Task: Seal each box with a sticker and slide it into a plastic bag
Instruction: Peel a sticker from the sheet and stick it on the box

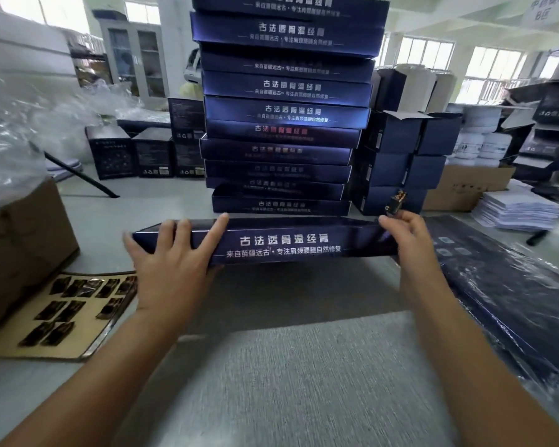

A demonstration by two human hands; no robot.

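Front and centre, the box [284, 243] is a deep glossy navy, with silver-white lettering along its side. Behind it, the stack of boxes [284, 88] runs the same navy and silver, but look, one red-lettered box [281, 132] breaks the run. The sticker [396, 201] flashes black with orange-gold. Over to the left, the sticker sheet [88, 324] is tan, dotted with shiny black-and-gold labels. The carton [20, 246] is plain brown. The worktop [162, 195] is pale grey-green, and its mat [304, 382] is a speckled grey weave. On the right, the bagged boxes [513, 301] show navy under clear, glinting plastic. The paper stack [520, 211] is white.
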